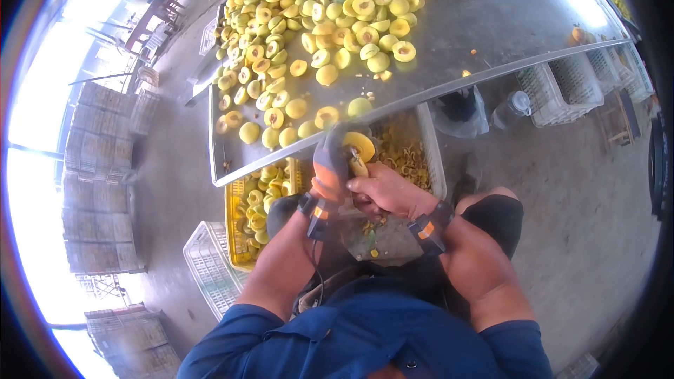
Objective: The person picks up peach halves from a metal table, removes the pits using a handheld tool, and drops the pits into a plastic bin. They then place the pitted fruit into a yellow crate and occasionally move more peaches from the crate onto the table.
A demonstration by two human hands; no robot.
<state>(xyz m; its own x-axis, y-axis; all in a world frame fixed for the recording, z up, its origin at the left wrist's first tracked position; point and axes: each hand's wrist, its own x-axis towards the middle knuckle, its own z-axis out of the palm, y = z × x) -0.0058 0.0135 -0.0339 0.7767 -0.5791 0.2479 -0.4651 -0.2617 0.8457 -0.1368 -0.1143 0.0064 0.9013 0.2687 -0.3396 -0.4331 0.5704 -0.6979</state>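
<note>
Just past the near edge of the metal table (449, 42), my left hand (330, 168), in a grey and orange glove, holds a halved yellow fruit (359, 145), cut face up. My bare right hand (390, 191) is closed around a small tool (358, 164) whose tip meets the fruit half. Many halved yellow-green fruits (326, 75) are heaped on the table, some close to my left hand. Below my hands, a pale crate (435, 158) contains brownish-yellow scraps. At the left, a yellow crate (232, 228) contains more fruit pieces.
A white crate (210, 267) stands on the floor beside the yellow one. Under the table at the right are a clear plastic jug (512, 109), a plastic bag (467, 116) and white crates (562, 88). Stacked crates (98, 182) line the left side.
</note>
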